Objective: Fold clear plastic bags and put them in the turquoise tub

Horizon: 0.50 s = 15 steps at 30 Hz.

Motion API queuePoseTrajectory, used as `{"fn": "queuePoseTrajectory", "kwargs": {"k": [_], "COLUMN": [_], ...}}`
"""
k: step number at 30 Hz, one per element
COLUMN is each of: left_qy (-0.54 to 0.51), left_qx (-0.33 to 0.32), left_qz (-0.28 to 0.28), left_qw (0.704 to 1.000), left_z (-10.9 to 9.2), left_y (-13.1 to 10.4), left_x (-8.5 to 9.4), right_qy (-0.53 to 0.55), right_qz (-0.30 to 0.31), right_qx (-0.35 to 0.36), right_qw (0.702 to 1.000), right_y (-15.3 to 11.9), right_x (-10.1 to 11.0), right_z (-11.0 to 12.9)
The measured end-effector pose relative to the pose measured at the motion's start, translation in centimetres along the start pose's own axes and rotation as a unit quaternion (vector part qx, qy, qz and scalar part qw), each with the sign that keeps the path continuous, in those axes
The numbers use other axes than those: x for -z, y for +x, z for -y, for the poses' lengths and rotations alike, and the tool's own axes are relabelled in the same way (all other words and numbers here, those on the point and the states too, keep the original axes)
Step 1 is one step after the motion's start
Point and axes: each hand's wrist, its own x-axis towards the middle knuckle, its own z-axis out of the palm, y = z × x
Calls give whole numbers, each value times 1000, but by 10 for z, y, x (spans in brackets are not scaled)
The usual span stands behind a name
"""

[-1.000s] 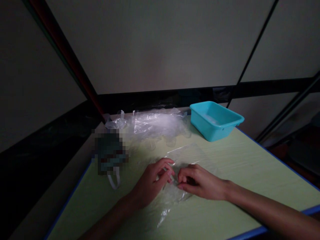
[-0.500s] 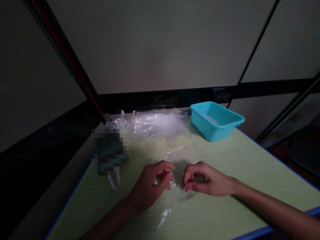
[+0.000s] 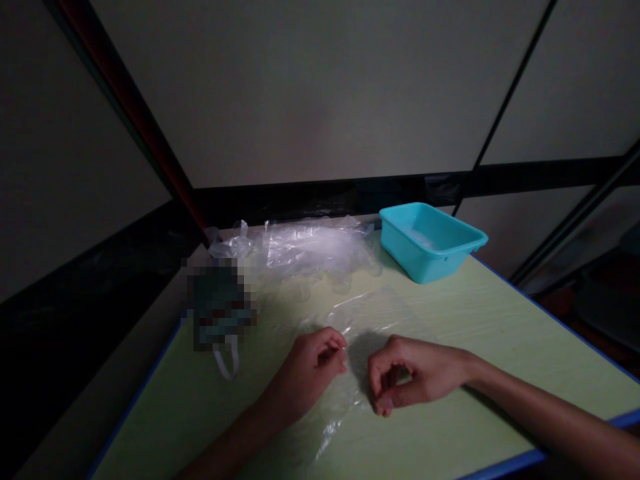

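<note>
A thin, clear plastic sheet or bag (image 3: 380, 310) lies flat on the table, partly under both hands. My left hand (image 3: 313, 370) is over its left side, fingers curled and thumb drawn close to them; anything between them is too faint to make out. To the right, my right hand (image 3: 413, 377) is bent down over the plastic, thumb and fingertips pressed together in a pinch near its surface. What that pinch holds, if anything, cannot be made out. A gap separates the two hands.
Crumpled clear plastic pieces (image 3: 315, 247), some with rounded finger-like ends, are heaped at the back. A turquoise basin (image 3: 433, 257) stands at the back right with something pale inside. A blurred dark item with a white strap (image 3: 227, 360) lies at left. The pale green table (image 3: 500, 320) has blue edges.
My right hand has moved down, nearer to me, its fingers pointing lower. My left hand has shifted slightly, its fingers closer together. The basin and the heaped plastic look unchanged.
</note>
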Motion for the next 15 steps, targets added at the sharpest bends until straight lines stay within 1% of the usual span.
{"fn": "queuePoseTrajectory", "kwargs": {"k": [2, 3, 4, 5, 7, 9, 10, 12, 15], "left_qy": [-6, -13, -19, -20, -3, 36, 59, 103, 188], "left_qx": [1, 6, 10, 12, -1, -29, -42, -57, -61], "left_qz": [-1, -1, -4, -9, -27, -56, -71, -92, -96], "left_qw": [1000, 1000, 1000, 1000, 1000, 997, 995, 989, 976], "left_z": [0, 0, -1, -2, -6, -10, -11, -14, -16], "left_y": [-1, -1, -1, -1, 0, 1, 2, 2, 0], "left_x": [-1, -1, 0, 1, 6, 12, 15, 18, 19], "right_qy": [2, 2, -5, -24, -98, -194, -237, -303, -366], "right_qz": [18, 18, 6, -17, -85, -140, -149, -140, -119], "right_qx": [-4, 0, 11, 28, 73, 114, 127, 139, 124], "right_qw": [1000, 1000, 1000, 999, 989, 964, 952, 932, 915], "right_y": [-2, -4, -5, -7, -10, -13, -15, -18, -22], "right_x": [2, 4, 6, 8, 15, 22, 26, 32, 41], "right_z": [0, 0, 0, -1, -1, -1, 0, 0, 0]}}
